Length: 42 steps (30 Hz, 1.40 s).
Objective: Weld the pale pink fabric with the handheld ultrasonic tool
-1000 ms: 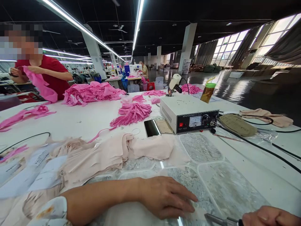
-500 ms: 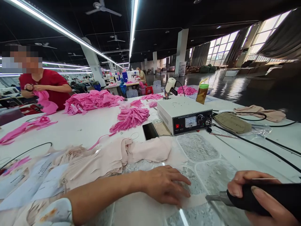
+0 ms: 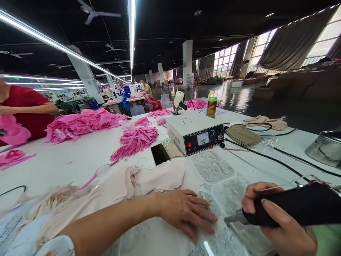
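My left hand (image 3: 186, 211) lies flat, fingers spread, pressing a pale pink fabric piece (image 3: 149, 234) onto the marbled work surface (image 3: 229, 192). My right hand (image 3: 279, 227) grips a black handheld tool (image 3: 295, 208) whose metal tip (image 3: 231, 220) touches the fabric edge just right of my left fingertips. More pale pink fabric (image 3: 149, 179) is heaped behind my left hand. A black cable (image 3: 266, 158) runs along the table from the white control box (image 3: 195, 131), which has a dial and knobs.
Pink fabric piles (image 3: 82, 124) and pink strips (image 3: 137, 138) cover the white table (image 3: 66, 156). A phone (image 3: 160, 153) lies by the box. A green-capped bottle (image 3: 212, 106) stands behind it. A person in red (image 3: 23, 110) works at far left. A metal bowl (image 3: 323, 147) sits at right.
My right hand has come up into view with the black tool, its tip staying at the fabric beside my left hand. The view has shifted right; the left hand stays pressed down.
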Tool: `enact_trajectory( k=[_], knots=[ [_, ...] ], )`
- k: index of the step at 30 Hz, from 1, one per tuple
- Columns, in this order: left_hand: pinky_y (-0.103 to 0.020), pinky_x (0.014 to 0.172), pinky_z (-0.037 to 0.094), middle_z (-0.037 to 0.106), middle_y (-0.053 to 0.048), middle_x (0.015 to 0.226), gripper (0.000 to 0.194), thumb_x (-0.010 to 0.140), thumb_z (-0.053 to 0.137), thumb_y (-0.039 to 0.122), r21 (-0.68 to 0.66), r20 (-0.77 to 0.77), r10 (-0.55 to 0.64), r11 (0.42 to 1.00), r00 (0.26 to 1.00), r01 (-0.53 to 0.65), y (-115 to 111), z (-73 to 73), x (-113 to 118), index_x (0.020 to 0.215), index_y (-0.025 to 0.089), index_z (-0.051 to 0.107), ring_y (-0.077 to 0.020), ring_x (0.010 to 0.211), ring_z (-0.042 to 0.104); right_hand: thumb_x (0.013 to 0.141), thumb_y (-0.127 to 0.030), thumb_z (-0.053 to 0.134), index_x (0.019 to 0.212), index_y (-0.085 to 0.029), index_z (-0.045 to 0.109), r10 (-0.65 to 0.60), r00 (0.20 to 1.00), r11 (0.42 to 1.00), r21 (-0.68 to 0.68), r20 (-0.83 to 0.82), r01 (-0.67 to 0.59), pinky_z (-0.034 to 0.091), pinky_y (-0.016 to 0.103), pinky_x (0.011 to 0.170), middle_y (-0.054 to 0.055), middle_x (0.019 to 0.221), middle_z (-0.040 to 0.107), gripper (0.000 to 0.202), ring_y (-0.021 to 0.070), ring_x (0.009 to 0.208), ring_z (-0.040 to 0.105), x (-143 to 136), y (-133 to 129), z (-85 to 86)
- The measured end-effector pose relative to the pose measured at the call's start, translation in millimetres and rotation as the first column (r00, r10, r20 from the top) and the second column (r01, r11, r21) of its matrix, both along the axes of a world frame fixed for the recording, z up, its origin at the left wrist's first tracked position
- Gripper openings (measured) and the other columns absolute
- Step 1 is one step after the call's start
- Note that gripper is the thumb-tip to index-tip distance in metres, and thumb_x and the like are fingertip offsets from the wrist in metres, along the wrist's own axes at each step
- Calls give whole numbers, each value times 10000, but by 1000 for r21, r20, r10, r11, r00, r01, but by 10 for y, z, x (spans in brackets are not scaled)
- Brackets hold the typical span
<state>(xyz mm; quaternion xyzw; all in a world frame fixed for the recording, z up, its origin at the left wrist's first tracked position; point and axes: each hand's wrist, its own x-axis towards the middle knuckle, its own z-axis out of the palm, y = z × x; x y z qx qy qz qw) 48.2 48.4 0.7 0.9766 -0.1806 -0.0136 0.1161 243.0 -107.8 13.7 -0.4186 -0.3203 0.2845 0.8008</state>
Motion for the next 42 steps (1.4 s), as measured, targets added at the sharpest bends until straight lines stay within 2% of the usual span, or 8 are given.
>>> enact_trajectory(
  k=[5,11,15,18,26,30,37,42],
  knots=[
    [-252,1176,86,519,62,1359,313,966,460,445,-89,-37,-8,996,999,5,6,26,32,1179,297,635,-126,1400,284,694,-354,723,785,-244,631,23,998,999,-40,66,-20,497,311,510,18,700,566,170,154,520,535,88,-27,-48],
    [-271,1158,161,598,32,1276,291,927,509,501,-235,-32,15,972,999,-22,30,-97,35,1065,311,680,-151,1338,403,619,-301,721,747,-250,604,-16,1000,999,-39,4,16,485,286,456,-6,650,523,181,139,473,498,153,7,-185],
    [-279,1161,172,607,46,1261,288,854,586,560,-304,-70,43,951,997,-62,34,-121,63,987,330,698,-162,1305,451,549,-351,763,716,-243,603,-59,995,992,-112,-77,50,486,273,468,-7,637,543,256,126,461,502,82,28,-68],
    [-264,1158,187,619,64,1239,256,805,648,559,-344,-83,64,935,994,-89,31,-102,86,918,336,704,-159,1278,482,493,-411,790,642,-222,591,-73,996,988,-142,-52,65,470,275,423,-3,580,535,311,132,419,494,20,16,33],
    [-233,1159,149,601,61,1269,336,875,534,587,-306,20,-15,952,1000,20,61,-252,84,815,276,646,-134,1340,399,536,-367,759,723,-244,558,-45,994,991,-126,-102,32,477,291,443,-16,642,528,301,132,446,490,50,-13,-42],
    [-218,1167,103,568,80,1309,320,892,525,561,-294,-27,-35,956,999,25,56,-250,73,792,272,617,-113,1356,368,522,-369,766,694,-243,565,-64,992,990,-131,-105,50,467,301,426,-11,615,536,293,140,427,485,41,-12,-7],
    [-229,1157,166,595,78,1276,339,891,531,558,-301,-17,-49,953,999,42,56,-224,83,738,262,593,-119,1335,402,576,-329,716,746,-243,579,-33,995,993,-112,-95,22,479,300,444,-6,661,546,235,138,457,501,85,-26,-101],
    [-219,1123,245,636,66,1215,377,853,555,599,-370,-28,6,929,1000,-16,34,-210,96,697,257,584,-127,1276,479,562,-309,698,728,-230,596,-60,994,990,-134,-97,46,477,299,430,-2,649,548,211,141,448,502,75,-39,-67]
  ],
)
